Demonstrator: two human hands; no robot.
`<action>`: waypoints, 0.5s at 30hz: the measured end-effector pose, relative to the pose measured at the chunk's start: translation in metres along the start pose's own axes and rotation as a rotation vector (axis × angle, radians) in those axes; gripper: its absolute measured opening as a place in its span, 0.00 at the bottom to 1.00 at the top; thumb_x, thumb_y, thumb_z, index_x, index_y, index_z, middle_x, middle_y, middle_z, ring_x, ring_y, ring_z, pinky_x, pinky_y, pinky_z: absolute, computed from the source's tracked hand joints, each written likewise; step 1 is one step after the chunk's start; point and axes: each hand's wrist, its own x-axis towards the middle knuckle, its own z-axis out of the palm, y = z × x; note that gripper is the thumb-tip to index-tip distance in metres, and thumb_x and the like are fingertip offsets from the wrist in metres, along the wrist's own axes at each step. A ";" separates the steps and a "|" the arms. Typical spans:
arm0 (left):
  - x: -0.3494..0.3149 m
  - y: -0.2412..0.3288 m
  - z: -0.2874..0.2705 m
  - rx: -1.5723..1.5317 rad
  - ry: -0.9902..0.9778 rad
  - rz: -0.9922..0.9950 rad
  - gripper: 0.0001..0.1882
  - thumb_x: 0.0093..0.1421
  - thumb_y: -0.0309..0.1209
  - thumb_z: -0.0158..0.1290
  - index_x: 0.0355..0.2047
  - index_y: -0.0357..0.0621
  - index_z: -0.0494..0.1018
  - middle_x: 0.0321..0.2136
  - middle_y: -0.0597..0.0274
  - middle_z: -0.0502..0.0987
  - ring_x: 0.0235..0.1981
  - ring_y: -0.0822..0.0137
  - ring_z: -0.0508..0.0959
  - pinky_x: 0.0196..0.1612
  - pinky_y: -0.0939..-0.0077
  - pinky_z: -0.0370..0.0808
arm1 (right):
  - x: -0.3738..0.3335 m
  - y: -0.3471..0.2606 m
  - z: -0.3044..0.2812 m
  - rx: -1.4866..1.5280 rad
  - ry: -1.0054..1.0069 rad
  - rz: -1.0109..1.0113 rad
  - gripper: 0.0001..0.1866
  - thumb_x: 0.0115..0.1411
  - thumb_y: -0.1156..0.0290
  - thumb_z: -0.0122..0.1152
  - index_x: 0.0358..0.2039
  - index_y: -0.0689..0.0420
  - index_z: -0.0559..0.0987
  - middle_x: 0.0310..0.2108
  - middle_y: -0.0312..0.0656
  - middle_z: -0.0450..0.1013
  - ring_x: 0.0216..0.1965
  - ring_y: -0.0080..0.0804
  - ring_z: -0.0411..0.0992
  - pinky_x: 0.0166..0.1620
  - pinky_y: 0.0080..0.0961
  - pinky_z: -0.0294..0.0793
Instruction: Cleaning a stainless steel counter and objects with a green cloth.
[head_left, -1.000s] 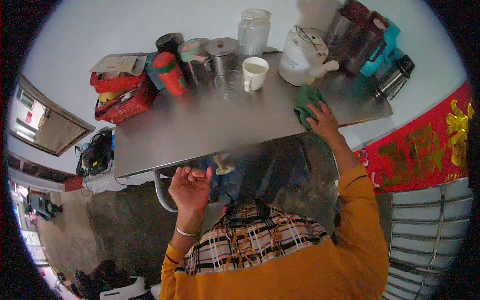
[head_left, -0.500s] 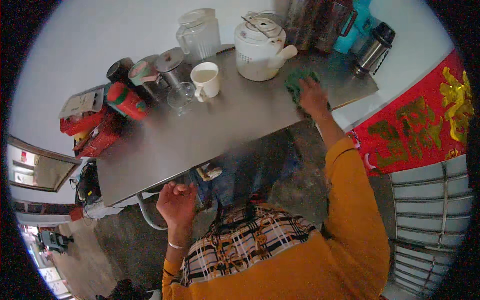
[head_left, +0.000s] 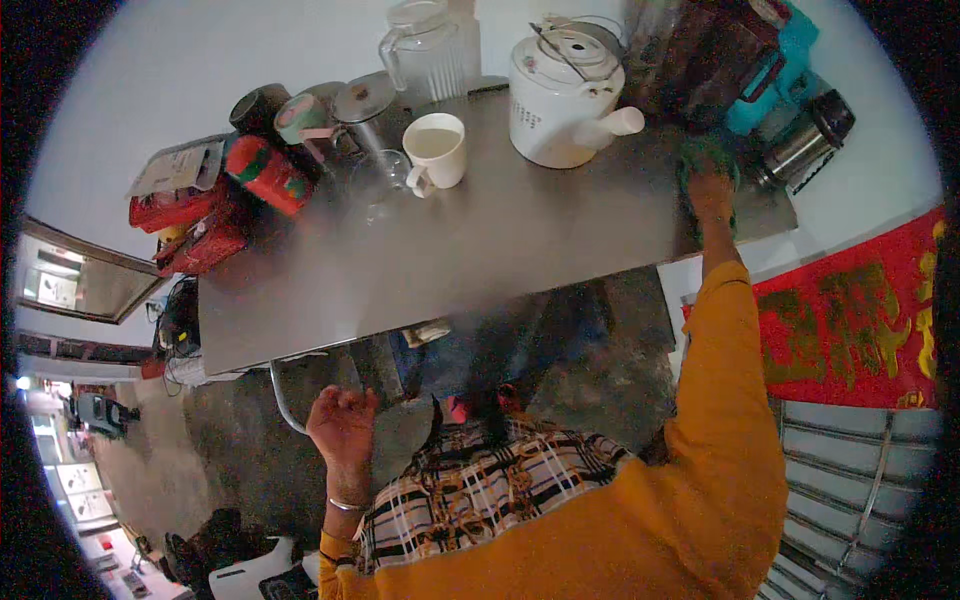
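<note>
Our right hand (head_left: pixel 713 198) and the green cloth (head_left: pixel 706 152) are now lying farther along the table (head_left: pixel 470 255) toward its right end, while our left hand (head_left: pixel 342 425) is hanging farther from the near edge than half a second ago. We are holding the cloth from above, palm down on the tabletop; shadow and blur are hiding how far those fingers are curling. Just right of the cloth, a steel vacuum flask (head_left: pixel 797 152) with a dark lid is standing near the table's end. Behind it, we are seeing dark brown jugs (head_left: pixel 700 75) and a turquoise container (head_left: pixel 765 95). Leftward, a white kettle (head_left: pixel 560 115) is standing with its spout pointing toward our cloth side. Next, a white mug (head_left: pixel 440 150) is turning its handle toward us, just beside a clear glass (head_left: pixel 378 180), with a ribbed pitcher (head_left: pixel 430 62) standing behind. Farther left, a red bottle (head_left: pixel 268 175) is standing near a red basket (head_left: pixel 208 238). We are keeping our left hand empty, half open with fingers loosely curling, a bracelet (head_left: pixel 348 506) circling its wrist.
</note>
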 end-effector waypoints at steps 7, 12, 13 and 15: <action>0.028 0.003 -0.002 0.073 -0.033 -0.021 0.08 0.58 0.33 0.45 0.27 0.44 0.70 0.18 0.65 0.68 0.29 0.63 0.72 0.48 0.59 0.67 | -0.033 -0.011 -0.004 0.121 0.060 -0.045 0.22 0.51 0.65 0.53 0.48 0.57 0.71 0.49 0.49 0.66 0.45 0.50 0.68 0.48 0.42 0.67; 0.052 0.005 0.017 0.197 -0.067 0.045 0.09 0.59 0.35 0.47 0.28 0.43 0.69 0.19 0.65 0.66 0.28 0.64 0.70 0.44 0.61 0.67 | -0.065 -0.049 -0.052 0.383 0.159 0.120 0.27 0.48 0.66 0.54 0.51 0.58 0.69 0.48 0.53 0.66 0.45 0.50 0.67 0.49 0.42 0.66; 0.060 0.007 0.014 0.253 -0.153 0.057 0.09 0.58 0.35 0.47 0.28 0.43 0.68 0.20 0.65 0.66 0.28 0.64 0.70 0.44 0.62 0.67 | -0.068 -0.060 -0.067 0.427 -0.003 0.170 0.28 0.48 0.67 0.54 0.53 0.56 0.68 0.50 0.54 0.64 0.46 0.51 0.66 0.51 0.42 0.64; 0.070 0.011 0.016 0.308 -0.243 0.063 0.09 0.58 0.35 0.48 0.29 0.42 0.68 0.20 0.65 0.66 0.28 0.64 0.70 0.43 0.62 0.67 | -0.079 -0.084 -0.090 0.433 0.071 0.135 0.28 0.48 0.67 0.54 0.53 0.54 0.68 0.51 0.55 0.63 0.49 0.51 0.64 0.52 0.42 0.63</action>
